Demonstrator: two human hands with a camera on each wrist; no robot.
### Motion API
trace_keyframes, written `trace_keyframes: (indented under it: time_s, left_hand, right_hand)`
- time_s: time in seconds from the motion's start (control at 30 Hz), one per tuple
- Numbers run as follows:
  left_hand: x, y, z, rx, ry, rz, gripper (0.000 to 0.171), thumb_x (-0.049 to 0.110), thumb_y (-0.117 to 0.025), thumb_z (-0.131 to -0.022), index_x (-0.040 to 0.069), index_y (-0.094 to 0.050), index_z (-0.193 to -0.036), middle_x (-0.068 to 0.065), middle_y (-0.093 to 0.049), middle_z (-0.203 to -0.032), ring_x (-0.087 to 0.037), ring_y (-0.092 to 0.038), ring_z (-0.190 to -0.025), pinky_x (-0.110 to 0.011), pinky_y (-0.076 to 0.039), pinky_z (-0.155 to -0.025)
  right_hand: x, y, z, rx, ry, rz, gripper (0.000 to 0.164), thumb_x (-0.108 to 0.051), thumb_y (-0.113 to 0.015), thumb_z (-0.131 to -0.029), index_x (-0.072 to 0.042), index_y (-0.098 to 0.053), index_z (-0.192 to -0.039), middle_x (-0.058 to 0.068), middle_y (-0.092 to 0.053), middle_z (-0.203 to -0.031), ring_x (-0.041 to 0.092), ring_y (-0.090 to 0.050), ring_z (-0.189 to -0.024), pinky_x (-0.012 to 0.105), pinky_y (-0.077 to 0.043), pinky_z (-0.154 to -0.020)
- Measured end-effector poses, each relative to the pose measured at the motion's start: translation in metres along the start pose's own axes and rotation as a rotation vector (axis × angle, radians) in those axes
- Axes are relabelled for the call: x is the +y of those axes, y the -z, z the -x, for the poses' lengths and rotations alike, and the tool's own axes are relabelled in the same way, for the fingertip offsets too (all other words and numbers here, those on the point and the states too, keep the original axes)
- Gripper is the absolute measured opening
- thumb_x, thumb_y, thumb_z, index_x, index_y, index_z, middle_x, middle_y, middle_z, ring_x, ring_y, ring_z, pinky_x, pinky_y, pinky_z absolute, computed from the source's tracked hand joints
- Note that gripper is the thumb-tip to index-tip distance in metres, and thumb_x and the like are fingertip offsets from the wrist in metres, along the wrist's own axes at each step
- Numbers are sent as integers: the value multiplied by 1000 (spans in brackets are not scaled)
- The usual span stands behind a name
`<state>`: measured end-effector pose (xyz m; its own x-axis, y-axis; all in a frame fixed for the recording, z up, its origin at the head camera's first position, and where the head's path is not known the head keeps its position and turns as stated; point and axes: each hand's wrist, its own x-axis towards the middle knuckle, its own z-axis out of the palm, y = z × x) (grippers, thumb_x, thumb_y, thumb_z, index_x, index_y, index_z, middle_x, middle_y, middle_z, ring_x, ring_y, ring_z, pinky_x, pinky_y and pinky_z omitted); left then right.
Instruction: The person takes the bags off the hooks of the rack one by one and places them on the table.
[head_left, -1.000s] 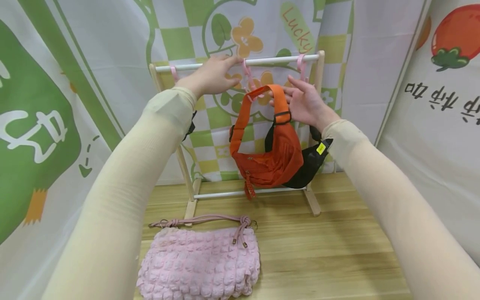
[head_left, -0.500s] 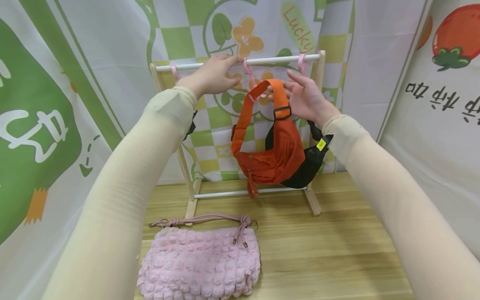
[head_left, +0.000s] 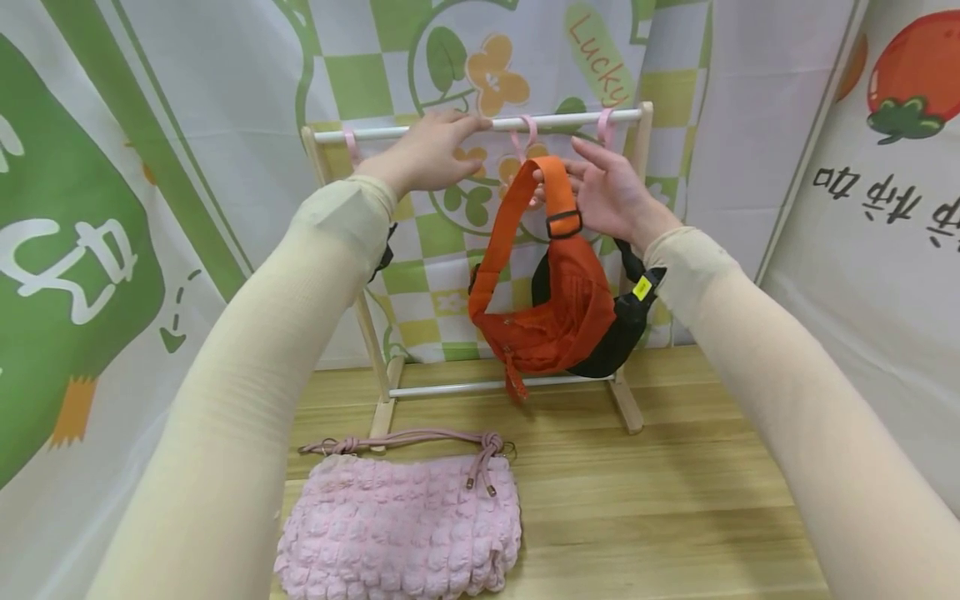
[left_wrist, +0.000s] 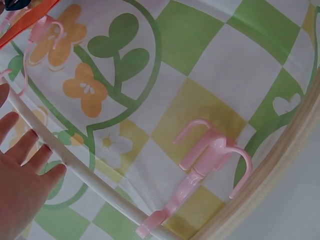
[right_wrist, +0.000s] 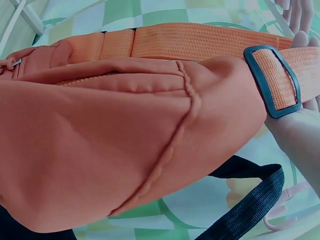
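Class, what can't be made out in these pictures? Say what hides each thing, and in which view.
Head: much of the black bag, behind the orange bag.
Head: parts of the right hand's fingers, behind the orange strap.
Head: the pink bag's lowest part, cut by the bottom edge.
Left wrist: part of the left hand, cut by the left edge.

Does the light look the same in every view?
No: the head view is bright, with a soft shadow on the wooden surface right of the pink bag; the left wrist view is dimmer; the right wrist view has a cool tint, muting the orange bag.
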<state>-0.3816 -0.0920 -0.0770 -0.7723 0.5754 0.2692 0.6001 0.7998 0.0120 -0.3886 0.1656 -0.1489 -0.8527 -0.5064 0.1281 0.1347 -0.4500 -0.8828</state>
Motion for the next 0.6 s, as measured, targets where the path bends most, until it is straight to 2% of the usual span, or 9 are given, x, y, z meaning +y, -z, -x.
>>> trace_keyframes:
  time_s: [0.1,0.33,0.5,0.6]
  left_hand:
    - [0,1,-1,-7,0,8,59,28,-48,-98,18,-25,-151,-11,-24,-156,-34,-18,-144,-50,-14,-118]
    - [0,2,-2,3,1,17,58,29,-47,-98,17,-25,-150,-11,-28,-154,-32,-24,-142,-48,-19,-118]
    - [0,1,-4,17,7,25,57,30,-46,-98,17,-26,-150,-12,-32,-152,-32,-29,-140,-48,-24,-116]
    - [1,0,-5,16,10,25,57,31,-45,-98,18,-26,-150,-11,-31,-153,-32,-27,-141,-48,-23,-116]
  right_hand:
    - [0,0,1,6,7,4,69,-41,-46,-97,-10,-17,-151,8,-41,-139,27,-39,-124,41,-22,-114]
    - [-3,0,1,-11,15,12,68,-42,-42,-98,-8,-16,-151,8,-50,-127,27,-41,-121,40,-19,-114]
    - [-5,-1,2,-23,9,12,68,-42,-41,-99,-10,-13,-152,8,-49,-128,26,-39,-122,40,-19,-114]
    - [-5,-2,2,-26,15,3,68,-42,-42,-99,-9,-14,-152,8,-48,-129,26,-40,-121,40,-20,-115]
